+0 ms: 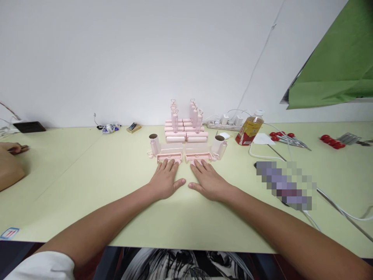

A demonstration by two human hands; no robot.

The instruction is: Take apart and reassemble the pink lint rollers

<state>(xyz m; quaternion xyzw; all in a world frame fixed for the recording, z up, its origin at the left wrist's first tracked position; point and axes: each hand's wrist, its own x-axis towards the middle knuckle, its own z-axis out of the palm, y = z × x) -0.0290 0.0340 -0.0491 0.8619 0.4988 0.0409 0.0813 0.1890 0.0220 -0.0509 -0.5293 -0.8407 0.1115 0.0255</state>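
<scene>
Palm down, my left hand lies open with its fingertips at the front of a pink open case. My right hand mirrors it, fingers spread at the front edge of a second pink open case. Whatever the fingertips touch is partly hidden beneath them. Clear plastic covers are behind the cases. On the left stands a pale roll with a brown cardboard core, and another such roll is on the right. Small pink capped parts stand beside them.
Pink cases are stacked by the wall, with several slim pink bottles upright on them. Rightward are a power strip, a drink bottle, red-handled tools and a blurred-out object with cables. Another person's hand is far left.
</scene>
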